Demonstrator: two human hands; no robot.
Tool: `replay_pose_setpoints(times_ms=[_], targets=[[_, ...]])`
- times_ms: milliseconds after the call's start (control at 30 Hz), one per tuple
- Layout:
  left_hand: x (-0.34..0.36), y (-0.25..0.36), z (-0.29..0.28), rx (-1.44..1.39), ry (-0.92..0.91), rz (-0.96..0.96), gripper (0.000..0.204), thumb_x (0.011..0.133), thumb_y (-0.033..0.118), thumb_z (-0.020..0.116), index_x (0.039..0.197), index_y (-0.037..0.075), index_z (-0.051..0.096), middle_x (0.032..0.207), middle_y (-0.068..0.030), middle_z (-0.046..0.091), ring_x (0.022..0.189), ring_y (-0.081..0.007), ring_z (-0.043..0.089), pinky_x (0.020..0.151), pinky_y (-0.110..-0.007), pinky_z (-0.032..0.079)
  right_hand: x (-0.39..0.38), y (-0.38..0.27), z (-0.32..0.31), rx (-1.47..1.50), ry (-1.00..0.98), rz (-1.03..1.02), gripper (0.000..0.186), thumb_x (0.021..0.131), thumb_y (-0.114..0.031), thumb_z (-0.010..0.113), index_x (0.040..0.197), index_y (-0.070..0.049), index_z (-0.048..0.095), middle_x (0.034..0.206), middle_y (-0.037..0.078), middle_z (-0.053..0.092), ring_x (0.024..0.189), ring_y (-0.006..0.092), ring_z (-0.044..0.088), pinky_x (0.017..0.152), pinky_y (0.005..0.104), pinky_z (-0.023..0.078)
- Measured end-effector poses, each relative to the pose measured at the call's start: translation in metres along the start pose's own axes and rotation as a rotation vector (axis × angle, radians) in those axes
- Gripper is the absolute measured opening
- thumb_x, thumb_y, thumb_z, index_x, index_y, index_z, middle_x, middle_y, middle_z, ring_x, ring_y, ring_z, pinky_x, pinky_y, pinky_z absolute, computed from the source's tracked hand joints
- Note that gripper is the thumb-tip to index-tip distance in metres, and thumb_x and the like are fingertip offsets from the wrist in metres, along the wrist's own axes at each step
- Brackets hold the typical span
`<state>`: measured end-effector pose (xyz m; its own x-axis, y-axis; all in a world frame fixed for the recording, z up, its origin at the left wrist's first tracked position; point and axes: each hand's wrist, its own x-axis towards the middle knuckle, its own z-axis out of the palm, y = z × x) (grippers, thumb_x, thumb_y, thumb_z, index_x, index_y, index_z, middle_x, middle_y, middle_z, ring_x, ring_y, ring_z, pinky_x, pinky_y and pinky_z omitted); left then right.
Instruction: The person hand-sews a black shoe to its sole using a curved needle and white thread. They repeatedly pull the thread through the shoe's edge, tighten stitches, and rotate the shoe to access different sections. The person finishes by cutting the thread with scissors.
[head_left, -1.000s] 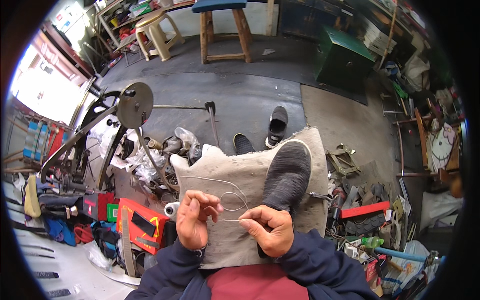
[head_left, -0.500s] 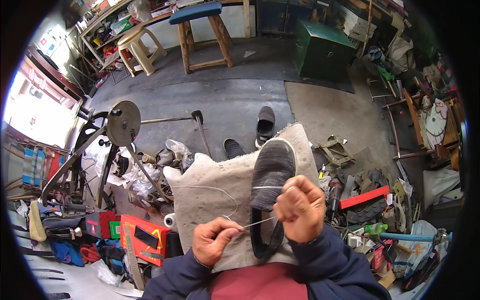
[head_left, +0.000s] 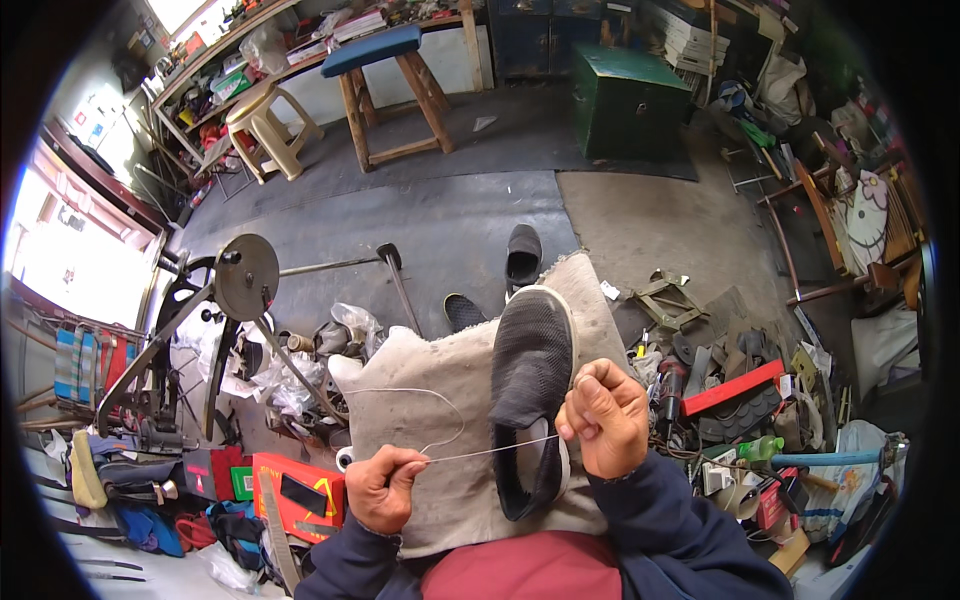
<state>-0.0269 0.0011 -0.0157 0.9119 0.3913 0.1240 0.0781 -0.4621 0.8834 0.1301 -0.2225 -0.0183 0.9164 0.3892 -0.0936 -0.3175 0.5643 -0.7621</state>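
So we've got a pale thread (head_left: 490, 453) pulled pretty straight between our two hands, which are well apart. Our left hand (head_left: 383, 490) has thumb and finger pinched on one end of that stretch, and our right hand (head_left: 608, 418) is pinched on the other, up a bit higher. The dark knit shoe (head_left: 530, 360) sits between them, nearer the right, toe pointing away from us, with the thread crossing over its opening. Can't tell if the right hand actually touches it. Slack thread curls up from the left hand over the grey-beige cloth (head_left: 430, 375) under the shoe. Out beyond both hands there's another dark shoe (head_left: 523, 255) on the floor, a hand-wheel machine (head_left: 247, 277) lies off past the left one, plus a red box (head_left: 272, 465) beside it, and a power drill (head_left: 669, 392) right of the right hand
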Motion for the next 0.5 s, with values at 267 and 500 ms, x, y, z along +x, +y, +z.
replay_pose_setpoints(times_ms=[267,500], targets=[[-0.007,-0.003,0.009,0.088,-0.04,0.007,0.006,0.091,0.003,0.073,0.087,0.0,0.071,0.07,-0.0103,0.069,0.06,-0.0161,0.064,0.058,-0.027,0.047,-0.007,0.004,0.0,-0.134,-0.042,-0.044,0.015,0.101,-0.014,0.065,0.095,-0.001,0.06,0.067,-0.003,0.049,0.054,0.0044,0.036,0.051,0.0239,0.029],[0.008,0.003,0.009,0.326,-0.135,0.027,0.018,0.081,0.006,0.078,0.097,0.001,0.072,0.097,-0.0165,0.071,0.083,-0.0264,0.07,0.071,-0.032,0.052,-0.011,-0.001,0.001,-0.214,-0.164,-0.108,0.009,0.102,-0.009,0.066,0.099,-0.002,0.064,0.087,-0.003,0.065,0.078,0.003,0.054,0.072,0.0206,0.046]])
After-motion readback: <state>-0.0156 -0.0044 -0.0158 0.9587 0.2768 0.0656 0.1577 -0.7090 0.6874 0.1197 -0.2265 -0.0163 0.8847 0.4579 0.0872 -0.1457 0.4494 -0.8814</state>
